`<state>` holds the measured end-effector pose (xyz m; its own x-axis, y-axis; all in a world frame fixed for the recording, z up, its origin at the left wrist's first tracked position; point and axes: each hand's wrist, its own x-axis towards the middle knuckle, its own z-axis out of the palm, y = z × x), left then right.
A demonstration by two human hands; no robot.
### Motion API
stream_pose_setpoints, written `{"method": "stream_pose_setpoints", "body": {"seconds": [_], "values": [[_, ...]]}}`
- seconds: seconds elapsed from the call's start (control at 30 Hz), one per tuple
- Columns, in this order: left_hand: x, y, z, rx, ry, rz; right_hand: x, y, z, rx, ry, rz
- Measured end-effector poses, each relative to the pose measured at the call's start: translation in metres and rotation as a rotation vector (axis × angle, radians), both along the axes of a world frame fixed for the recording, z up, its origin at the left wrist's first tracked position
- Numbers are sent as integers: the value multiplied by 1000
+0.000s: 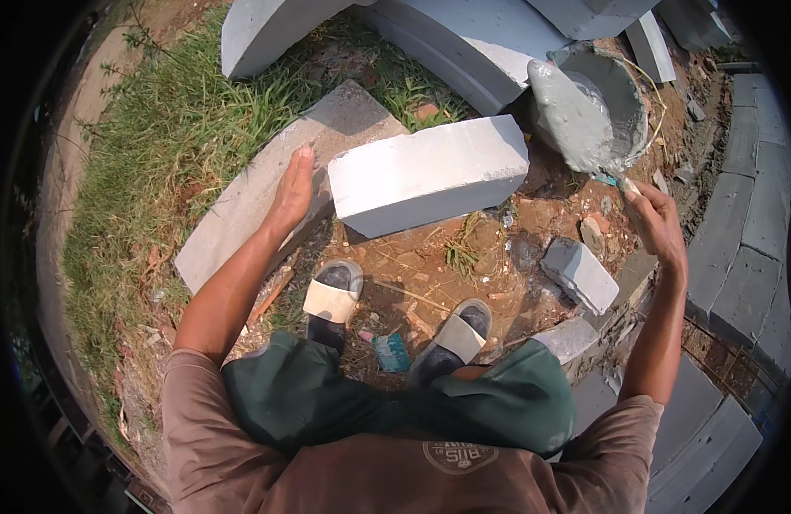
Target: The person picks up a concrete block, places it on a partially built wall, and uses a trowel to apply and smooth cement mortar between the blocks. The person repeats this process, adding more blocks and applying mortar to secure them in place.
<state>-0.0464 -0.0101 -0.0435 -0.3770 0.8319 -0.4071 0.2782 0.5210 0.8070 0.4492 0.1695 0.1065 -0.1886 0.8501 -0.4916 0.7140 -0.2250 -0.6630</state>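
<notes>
My right hand (657, 221) is closed round the handle of a trowel (571, 120). Its blade is coated with wet grey mortar and is held over the near left rim of a bucket (633, 107) smeared with the same mortar. In front of me a pale concrete block (430, 171) lies on its long side, its top face in bright sun. My left hand (294, 195) is at the block's left end, fingers stretched out, holding nothing. Under that hand runs a long flat slab (241, 218); whether the hand touches block or slab I cannot tell.
Large curved concrete pieces (455, 51) lie at the far side. A broken block chunk (580, 274) sits on the dirt right of my feet, and a crumpled teal wrapper (391, 352) lies between them. Grass (147, 188) grows at left; a kerb of grey blocks (738, 223) runs along the right.
</notes>
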Motion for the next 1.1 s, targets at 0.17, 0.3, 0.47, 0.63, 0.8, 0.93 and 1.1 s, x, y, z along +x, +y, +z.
{"method": "stream_pose_setpoints", "body": {"seconds": [0.17,0.3,0.47,0.63,0.8,0.93,1.1], "values": [[-9,-6,-1,-15,-12,95,-88,-17,16,332,-119,495],[-13,-16,-14,-9,39,43,-143,-37,2,592,-351,791],[-13,-32,-15,-37,98,-25,-118,-44,-28,739,-363,812],[6,-20,11,-30,-33,-77,-74,-62,-76,802,-455,583],[18,-1,5,-83,-68,-140,-22,-97,-99,861,-479,460],[26,-2,11,-47,-259,-49,20,-96,-57,741,-522,334],[31,-5,11,-83,-326,-10,9,1,-6,570,-788,204]]}}
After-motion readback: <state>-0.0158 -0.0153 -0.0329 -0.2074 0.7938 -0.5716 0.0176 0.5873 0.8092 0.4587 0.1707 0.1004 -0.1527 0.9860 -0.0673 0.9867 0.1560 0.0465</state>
